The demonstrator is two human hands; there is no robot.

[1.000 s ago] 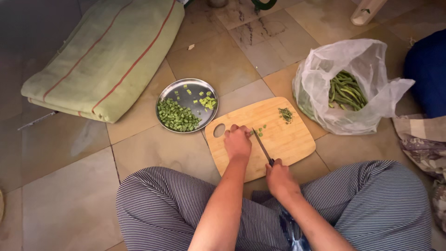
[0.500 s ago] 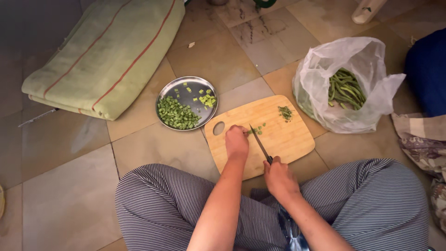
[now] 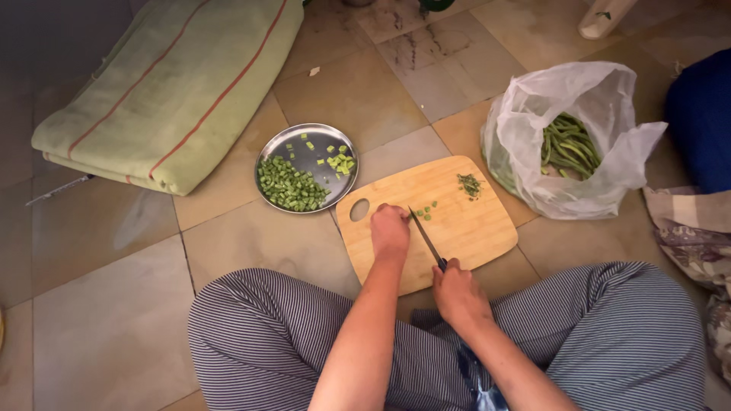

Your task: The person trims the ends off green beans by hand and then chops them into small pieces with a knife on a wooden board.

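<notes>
**Green beans under the knife on a wooden board**

Green beans are being cut on a wooden cutting board [image 3: 464, 228] that lies on the tiled floor [image 3: 114, 304], just beyond the crossed legs of a seated person in striped trousers [image 3: 609, 327]. The left hand [image 3: 390, 230] is curled into a loose fist and pressed down on the board's near left part, beside the board's hanging hole; whatever it pins beneath the fingers is hidden. The right hand [image 3: 457, 293] is closed around the handle of a knife [image 3: 425, 236], whose thin blade runs away from the person towards the middle of the board, its tip just right of the left hand. A few cut bean pieces [image 3: 426, 211] lie right at the blade's tip, and a small heap of dark trimmings [image 3: 470, 183] sits near the board's far right corner.

To the left of the board, touching or nearly touching its far corner, is a round steel plate [image 3: 320, 156] with a pile of chopped pieces [image 3: 288, 186] on its left side and a few lighter ones towards the far right. To the right of the board stands an open white plastic bag [image 3: 533, 137] holding whole long beans [image 3: 569, 144]. A folded green mat with orange stripes [image 3: 167, 84] lies far left.
</notes>
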